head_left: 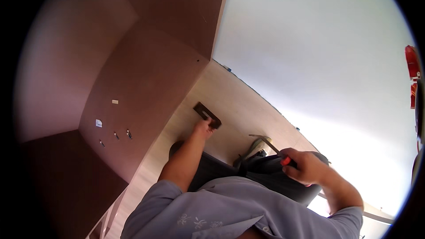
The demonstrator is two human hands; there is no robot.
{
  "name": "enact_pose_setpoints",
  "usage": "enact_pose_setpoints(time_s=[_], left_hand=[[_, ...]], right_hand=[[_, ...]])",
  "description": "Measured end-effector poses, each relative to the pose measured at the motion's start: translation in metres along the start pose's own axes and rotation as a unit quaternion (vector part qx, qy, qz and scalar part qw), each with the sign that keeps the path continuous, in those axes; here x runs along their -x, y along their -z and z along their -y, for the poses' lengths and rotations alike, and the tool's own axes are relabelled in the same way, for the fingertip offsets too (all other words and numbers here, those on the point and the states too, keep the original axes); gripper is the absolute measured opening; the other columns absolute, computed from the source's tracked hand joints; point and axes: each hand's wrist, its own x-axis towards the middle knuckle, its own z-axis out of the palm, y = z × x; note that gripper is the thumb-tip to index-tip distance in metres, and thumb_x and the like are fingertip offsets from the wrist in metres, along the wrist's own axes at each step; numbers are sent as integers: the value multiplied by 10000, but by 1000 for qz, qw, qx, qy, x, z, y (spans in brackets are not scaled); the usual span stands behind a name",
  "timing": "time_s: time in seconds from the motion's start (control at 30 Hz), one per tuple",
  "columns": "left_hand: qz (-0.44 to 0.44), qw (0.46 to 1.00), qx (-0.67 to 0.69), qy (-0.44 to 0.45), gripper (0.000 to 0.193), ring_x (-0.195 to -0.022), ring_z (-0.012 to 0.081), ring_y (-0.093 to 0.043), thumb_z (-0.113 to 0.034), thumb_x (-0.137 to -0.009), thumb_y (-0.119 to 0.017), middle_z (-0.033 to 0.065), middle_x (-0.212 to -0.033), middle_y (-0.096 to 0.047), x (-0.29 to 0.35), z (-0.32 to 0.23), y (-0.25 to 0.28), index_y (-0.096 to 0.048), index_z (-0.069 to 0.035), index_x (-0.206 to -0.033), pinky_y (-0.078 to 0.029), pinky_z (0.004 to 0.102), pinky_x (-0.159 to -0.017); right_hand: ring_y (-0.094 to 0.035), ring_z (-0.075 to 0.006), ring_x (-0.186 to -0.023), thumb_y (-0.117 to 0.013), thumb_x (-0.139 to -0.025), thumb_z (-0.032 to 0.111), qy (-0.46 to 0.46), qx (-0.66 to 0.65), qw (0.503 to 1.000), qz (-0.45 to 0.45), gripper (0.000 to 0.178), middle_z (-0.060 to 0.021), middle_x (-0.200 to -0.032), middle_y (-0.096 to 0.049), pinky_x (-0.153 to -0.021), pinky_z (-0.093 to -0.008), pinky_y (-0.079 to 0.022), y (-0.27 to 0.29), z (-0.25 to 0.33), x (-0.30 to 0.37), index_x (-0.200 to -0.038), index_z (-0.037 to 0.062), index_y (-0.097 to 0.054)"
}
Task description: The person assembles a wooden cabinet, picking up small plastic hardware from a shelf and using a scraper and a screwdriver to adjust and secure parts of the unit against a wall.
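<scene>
Grey shirt (pixel 234 208) is seen closest to the lens, with dark trousers (pixel 279 181) beyond it. A dark flat piece (pixel 202 108) with a light patch is gripped near its lower end by the left hand (pixel 203 129); it is held over the pale floor (pixel 230 93), between the brown cabinet (pixel 146 75) and the white panel (pixel 301 62). Whether the floor is touched by it cannot be told. The red-and-black handle of a tool (pixel 271 145) is clamped in the fist of the right hand (pixel 305 166); its thin shaft is aimed past the shoe (pixel 259 148), its tip well apart from the dark piece. For good handling, the piece is probably best pinched firmly at one end, and the tool's tip directed clear of fingers and shoe.
</scene>
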Motion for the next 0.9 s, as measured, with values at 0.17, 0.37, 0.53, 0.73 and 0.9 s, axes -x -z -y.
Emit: enact_pose_setpoints(time_s=[0.17,0.37,0.53,0.73,0.9], left_hand=[[91,987,-92,-97,100,-815,170,-672,-215,-1040,-610,31,-930,-693,107,47,-49,-640,-123,-1066,-545,358,-703],[10,878,-345,-332,79,-828,124,-604,-147,-1022,-601,10,-890,-650,214,14,-3,-633,-77,-1037,-492,306,-770],[-163,819,-352,-422,114,-827,137,-588,-146,-1022,-582,20,-873,-636,292,12,77,-624,-42,-1042,-473,308,-777],[-260,817,-262,-442,118,-844,145,-600,-131,-1016,-577,36,-893,-647,370,81,157,-635,-43,-1068,-484,318,-787],[-248,823,-243,-450,174,-854,142,-632,-184,-1010,-625,41,-928,-679,383,87,171,-650,-39,-1102,-498,316,-771]], right_hand=[[-694,-402,-924,-719,-864,163,42,-43,996,-71,548,-189,-1021,-707,-797,-440,-552,-23,18,4,-1358,42,-515],[-673,-403,-1000,-738,-807,138,212,-18,973,-94,620,-189,-1078,-694,-829,-445,-539,-18,27,7,-1375,49,-506],[-664,-409,-1017,-743,-796,139,279,92,951,-101,605,-198,-1107,-694,-856,-459,-533,-31,36,-4,-1357,61,-532],[-672,-397,-997,-761,-772,154,333,163,926,-66,613,-180,-1089,-702,-847,-444,-537,-46,54,-4,-1347,69,-565],[-668,-408,-978,-731,-809,151,356,145,920,-78,562,-198,-1053,-700,-841,-447,-536,-57,67,2,-1333,55,-550]])
